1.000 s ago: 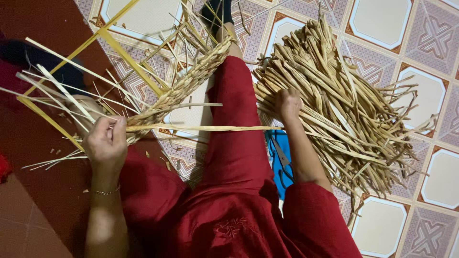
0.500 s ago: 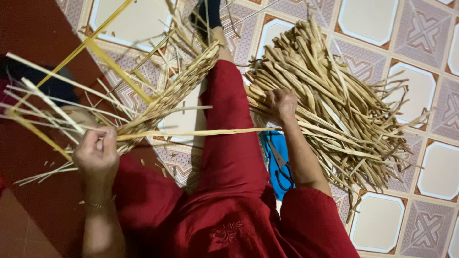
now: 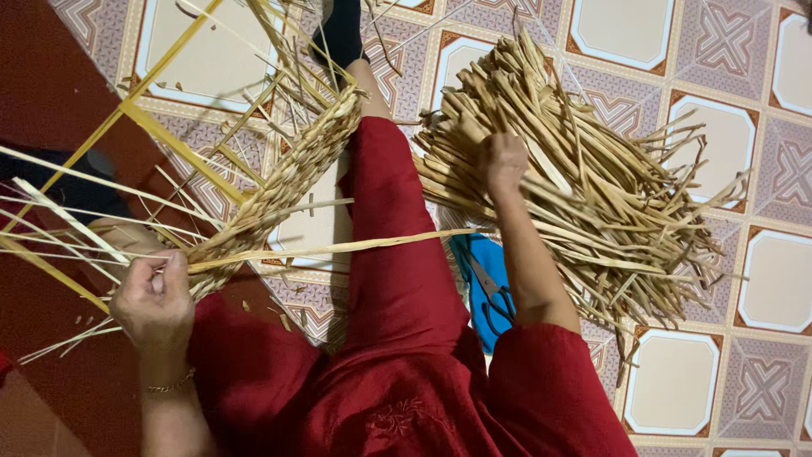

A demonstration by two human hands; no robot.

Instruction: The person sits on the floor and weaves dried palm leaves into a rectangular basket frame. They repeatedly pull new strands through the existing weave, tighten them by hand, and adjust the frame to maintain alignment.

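Observation:
My left hand point(image 3: 154, 298) pinches the near end of a woven straw braid point(image 3: 283, 182), where several loose strips fan out to the left. One long pale strip point(image 3: 338, 247) runs from that hand across my red-trousered leg point(image 3: 393, 254). My right hand point(image 3: 503, 161) rests in a big pile of dried straw strips point(image 3: 609, 195) to the right of the leg, its fingers curled around some of them. The braid stretches away along the left side of my leg toward my foot in a black sock point(image 3: 340, 34).
A pair of black-handled scissors point(image 3: 491, 292) lies on a blue cloth point(image 3: 469, 262) between my leg and right forearm. The floor is patterned tile point(image 3: 770, 279); a dark red surface point(image 3: 51, 101) lies at the left. Small straw scraps dot the tiles.
My right hand has shifted slightly deeper into the straw pile. My left hand keeps its pinch on the braid end, and the long strip still lies across my leg.

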